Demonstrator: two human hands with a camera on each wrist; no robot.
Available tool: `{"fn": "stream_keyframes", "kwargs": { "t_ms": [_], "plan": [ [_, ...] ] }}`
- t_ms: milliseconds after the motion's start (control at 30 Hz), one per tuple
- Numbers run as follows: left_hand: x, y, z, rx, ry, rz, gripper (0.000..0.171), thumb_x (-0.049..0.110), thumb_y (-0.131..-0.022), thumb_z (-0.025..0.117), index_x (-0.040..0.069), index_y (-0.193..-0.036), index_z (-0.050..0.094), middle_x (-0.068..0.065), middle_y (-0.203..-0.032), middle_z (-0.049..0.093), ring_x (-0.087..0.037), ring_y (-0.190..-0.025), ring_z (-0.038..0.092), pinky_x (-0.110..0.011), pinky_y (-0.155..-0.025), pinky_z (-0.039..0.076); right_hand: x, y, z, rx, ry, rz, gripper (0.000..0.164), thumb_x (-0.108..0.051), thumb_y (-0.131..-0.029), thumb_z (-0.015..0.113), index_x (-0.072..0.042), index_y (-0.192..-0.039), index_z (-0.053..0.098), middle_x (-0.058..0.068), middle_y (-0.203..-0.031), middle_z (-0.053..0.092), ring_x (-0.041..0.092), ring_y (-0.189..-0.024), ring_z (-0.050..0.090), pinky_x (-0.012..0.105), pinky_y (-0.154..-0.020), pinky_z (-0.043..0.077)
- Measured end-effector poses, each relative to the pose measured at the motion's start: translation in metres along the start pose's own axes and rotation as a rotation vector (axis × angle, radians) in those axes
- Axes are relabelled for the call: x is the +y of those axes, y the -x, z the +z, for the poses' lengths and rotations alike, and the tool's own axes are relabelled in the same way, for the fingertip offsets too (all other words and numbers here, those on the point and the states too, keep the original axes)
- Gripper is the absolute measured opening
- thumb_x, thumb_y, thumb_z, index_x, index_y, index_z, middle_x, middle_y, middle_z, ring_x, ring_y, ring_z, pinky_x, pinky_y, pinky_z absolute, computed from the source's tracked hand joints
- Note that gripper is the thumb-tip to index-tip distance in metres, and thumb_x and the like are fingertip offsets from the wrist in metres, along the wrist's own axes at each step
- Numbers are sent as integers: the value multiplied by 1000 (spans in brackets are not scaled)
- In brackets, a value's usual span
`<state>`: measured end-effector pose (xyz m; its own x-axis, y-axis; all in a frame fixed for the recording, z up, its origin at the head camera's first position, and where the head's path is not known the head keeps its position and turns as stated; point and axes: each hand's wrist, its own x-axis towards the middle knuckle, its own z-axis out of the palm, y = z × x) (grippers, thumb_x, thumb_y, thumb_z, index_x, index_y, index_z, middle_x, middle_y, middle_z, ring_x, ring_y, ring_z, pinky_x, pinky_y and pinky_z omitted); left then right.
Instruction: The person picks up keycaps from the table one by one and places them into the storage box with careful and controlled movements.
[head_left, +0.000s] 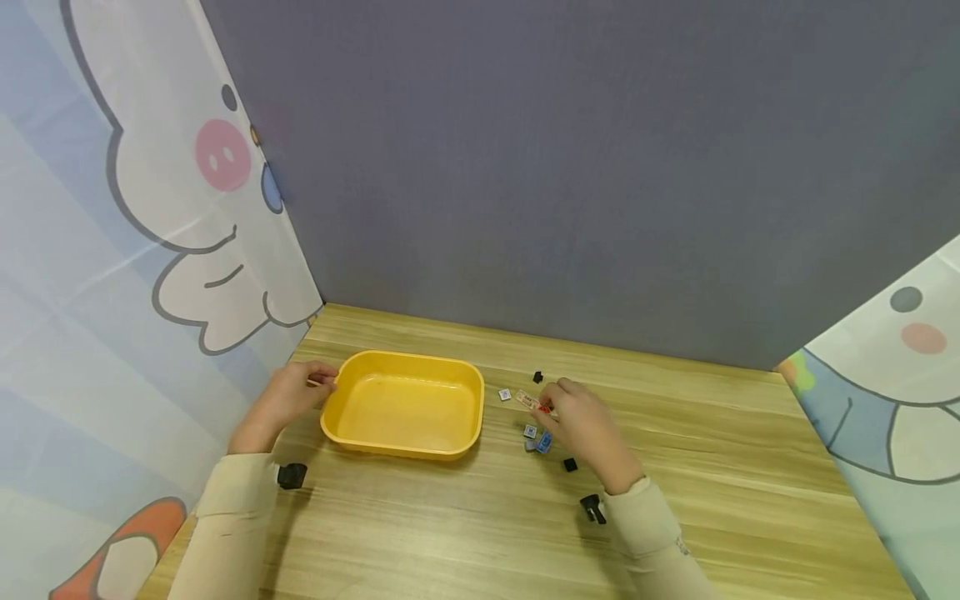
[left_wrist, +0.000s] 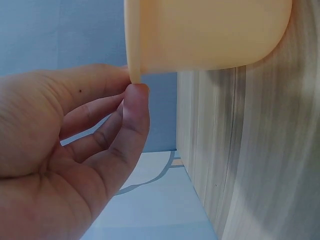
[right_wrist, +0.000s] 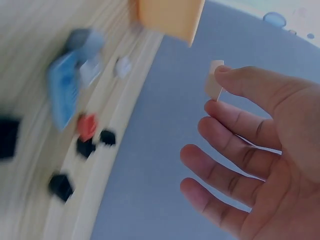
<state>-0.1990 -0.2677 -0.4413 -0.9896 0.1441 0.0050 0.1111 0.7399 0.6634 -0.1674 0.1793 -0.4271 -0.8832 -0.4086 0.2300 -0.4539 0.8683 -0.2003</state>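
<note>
While left hand [head_left: 288, 396] pinches smooth yellow tray [head_left: 405, 365], right hand [head_left: 585, 421] pinches — pale flat chip [right_wrist: 215, 86].

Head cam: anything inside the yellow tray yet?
No. The yellow tray shows only its bare yellow floor, and the small pieces all lie on the table beside it, by the right hand.

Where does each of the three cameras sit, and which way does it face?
Head: above, looking forward and down at the table; both sleeves and hands show.
Left wrist: beside the left hand, facing the yellow tray whose rim it pinches.
Right wrist: beside the right hand, facing blurred small pieces.
All three show the tray.
</note>
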Motion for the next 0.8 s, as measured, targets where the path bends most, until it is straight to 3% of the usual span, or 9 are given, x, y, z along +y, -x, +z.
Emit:
{"fn": "stream_keyframes", "kwargs": {
  "t_ms": [400, 800],
  "plan": [
    [-1, -1, 2, 11, 0, 11, 25, 5, -94, 65, -9, -115, 68, -19, -102, 71, -40, -96, 68, -43, -74, 59, -46, -41, 8, -29, -13, -134, 23, -35, -94, 72, -12, -98, 71, -2, -89, 60, 14, -76, 56, 30, -66, 51],
    [-3, -2, 3, 18, 25, 20, 25, 2, -94, 63, -11, -115, 67, -21, -101, 70, -41, -96, 68, -43, -74, 59, -66, -52, 8, -42, -30, -189, 23, -35, -95, 71, -12, -99, 71, -3, -90, 61, 12, -75, 56, 27, -63, 50]
  ]
}}
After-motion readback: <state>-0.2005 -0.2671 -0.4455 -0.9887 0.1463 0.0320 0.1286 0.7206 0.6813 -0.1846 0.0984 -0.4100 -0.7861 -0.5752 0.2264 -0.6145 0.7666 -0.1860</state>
